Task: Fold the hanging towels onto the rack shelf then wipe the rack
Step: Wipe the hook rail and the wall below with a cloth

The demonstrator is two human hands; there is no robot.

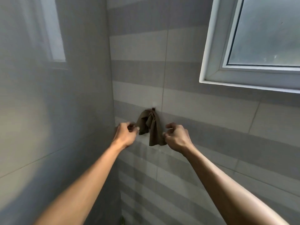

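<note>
A small olive-brown towel [150, 127] hangs bunched from a hook [153, 108] on the striped tile wall, near the corner. My left hand [125, 134] is raised at the towel's left edge, fingers curled, with the fingertips right at the cloth. My right hand [177, 138] is at the towel's right edge. Its fingers are curled against the cloth and its thumb is lifted clear of it. Whether either hand actually pinches the cloth is not visible. No rack or shelf is in view.
A grey tiled wall [56, 111] closes in on the left and meets the striped wall at the corner. A white-framed frosted window [253, 46] sits high on the right. A small green thing [122, 219] shows low in the corner.
</note>
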